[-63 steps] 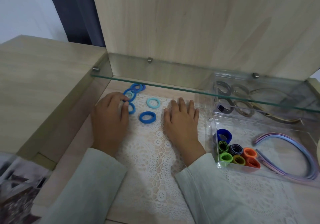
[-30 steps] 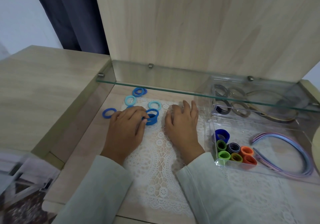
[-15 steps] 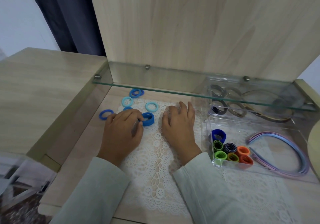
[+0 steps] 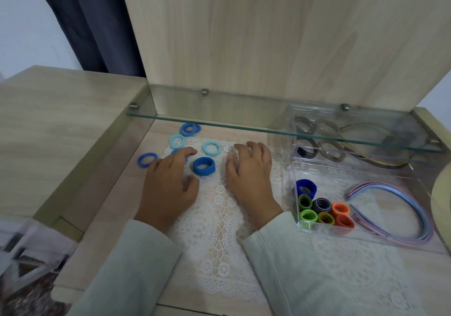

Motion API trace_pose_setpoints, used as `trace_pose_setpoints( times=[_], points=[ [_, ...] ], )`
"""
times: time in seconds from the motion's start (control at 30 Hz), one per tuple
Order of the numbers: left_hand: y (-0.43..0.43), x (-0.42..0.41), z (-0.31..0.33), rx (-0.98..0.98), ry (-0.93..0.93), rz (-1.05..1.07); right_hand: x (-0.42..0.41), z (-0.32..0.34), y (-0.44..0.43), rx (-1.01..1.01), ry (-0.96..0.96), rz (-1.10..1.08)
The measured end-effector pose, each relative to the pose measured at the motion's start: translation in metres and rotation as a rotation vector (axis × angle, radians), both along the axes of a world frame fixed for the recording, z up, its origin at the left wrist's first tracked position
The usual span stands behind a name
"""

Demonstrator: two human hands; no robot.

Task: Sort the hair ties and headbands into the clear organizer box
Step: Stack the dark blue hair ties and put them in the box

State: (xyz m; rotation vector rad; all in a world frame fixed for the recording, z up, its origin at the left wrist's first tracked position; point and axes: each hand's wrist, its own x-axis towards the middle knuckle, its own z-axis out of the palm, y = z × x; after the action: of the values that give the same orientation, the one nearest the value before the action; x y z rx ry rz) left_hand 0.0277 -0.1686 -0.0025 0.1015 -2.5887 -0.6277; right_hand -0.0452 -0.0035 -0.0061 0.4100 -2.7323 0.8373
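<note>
Several blue ties (image 4: 211, 148) loose on surface (image 4: 109, 193), well left of box (image 4: 390, 176); wide tie (image 4: 203, 166) just beside L hand (image 4: 168, 186) thumb. Both hands empty: L fingers (image 4: 181, 153) spread, R hand (image 4: 249, 176) resting, loosely bent. Pinch wide tie w/ thumb+index, lift clear of lace (image 4: 219, 218), carry to tie compartment

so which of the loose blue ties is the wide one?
The dark blue tie between the left hand and right hand. It is a tall band; the other loose ones are thin flat rings.
</note>
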Motion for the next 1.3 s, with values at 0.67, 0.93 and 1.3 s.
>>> trace_pose_setpoints(
  times=[0.67,0.93,1.3],
  points=[
    [-0.018,-0.015,-0.007,0.16,-0.343,-0.199,0.015,0.008,-0.009,0.16,0.19,0.284],
    [-0.023,-0.02,-0.002,0.171,-0.465,-0.19,0.024,0.015,-0.016,0.204,0.166,0.193],
    [-0.015,-0.024,0.005,-0.081,-0.572,-0.072,0.019,0.038,-0.018,0.454,0.101,0.309]
  ],
)
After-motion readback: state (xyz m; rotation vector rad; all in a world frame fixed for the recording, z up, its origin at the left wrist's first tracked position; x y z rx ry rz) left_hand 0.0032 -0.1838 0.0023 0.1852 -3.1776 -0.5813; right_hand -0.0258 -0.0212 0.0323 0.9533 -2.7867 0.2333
